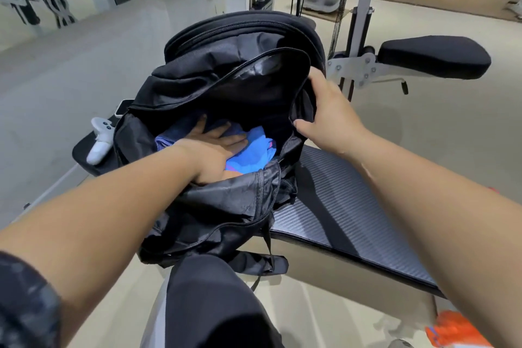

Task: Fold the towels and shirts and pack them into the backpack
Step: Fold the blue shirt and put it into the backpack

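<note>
At the far left a white controller [99, 138] was seen lying on the bench [347, 200], just beside the backpack [214, 87]. Inside the open main compartment the left hand [217, 147] was laid flat, its fingers [234, 140] straight and close together, pressed down on blue fabric [251, 157] already lodged in the bag. Further right, the opening's rim was gripped by the right hand [330, 113], curled round it. It was judged that the loosely bunched fabric could spring up and foul the zipper once released, or the bag could slump if the rim were let go.
</note>
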The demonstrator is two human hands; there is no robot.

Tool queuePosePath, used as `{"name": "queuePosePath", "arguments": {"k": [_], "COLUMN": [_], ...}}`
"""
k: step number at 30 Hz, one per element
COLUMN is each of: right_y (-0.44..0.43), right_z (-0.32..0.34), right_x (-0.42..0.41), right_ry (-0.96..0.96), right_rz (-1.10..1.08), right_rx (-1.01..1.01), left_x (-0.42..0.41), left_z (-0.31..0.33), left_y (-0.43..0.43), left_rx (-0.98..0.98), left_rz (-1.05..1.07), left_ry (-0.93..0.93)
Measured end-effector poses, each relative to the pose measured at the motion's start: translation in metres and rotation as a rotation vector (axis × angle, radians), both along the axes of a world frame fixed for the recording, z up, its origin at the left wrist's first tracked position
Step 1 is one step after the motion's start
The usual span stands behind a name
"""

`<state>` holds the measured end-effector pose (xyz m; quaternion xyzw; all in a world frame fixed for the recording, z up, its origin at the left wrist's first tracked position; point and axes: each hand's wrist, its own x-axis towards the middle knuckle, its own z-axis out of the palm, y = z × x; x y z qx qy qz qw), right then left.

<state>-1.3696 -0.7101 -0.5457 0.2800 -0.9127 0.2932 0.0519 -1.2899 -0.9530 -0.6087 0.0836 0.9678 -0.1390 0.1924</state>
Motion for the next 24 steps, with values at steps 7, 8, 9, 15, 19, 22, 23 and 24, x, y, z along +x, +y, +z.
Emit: {"name": "queuePosePath", "arguments": {"k": [7,8,9,15,19,22,23,24], "right_y": [0.002,0.004,0.006,0.034,0.068,0.108,0.125,0.143], "right_z": [-0.007,-0.009,-0.012,-0.026,-0.034,-0.044,-0.05,-0.057], "right_x": [0.003,0.003,0.005,0.017,0.029,0.038,0.039,0.04], "right_ry": [-0.004,-0.01,-0.018,-0.085,-0.116,-0.162,-0.179,-0.194], "right_rz": [0.035,0.049,0.066,0.193,0.192,0.138,0.11,0.076], "right_rx": [0.04,0.041,0.046,0.042,0.028,0.024,0.026,0.033], "left_x": [-0.005,-0.005,-0.004,0.012,0.04,0.06,0.061,0.06], "left_z": [0.007,0.008,0.008,0.027,0.046,0.047,0.046,0.044], "left_y": [0.016,0.015,0.014,0.016,0.056,0.107,0.126,0.146], "left_rx": [0.031,0.058,0.09,0.484,0.635,0.667,0.688,0.709], "left_rz": [0.12,0.131,0.145,0.25,0.163,0.097,0.075,0.048], "left_ry": [-0.017,-0.002,0.013,0.35,0.659,0.695,0.675,0.654]}}
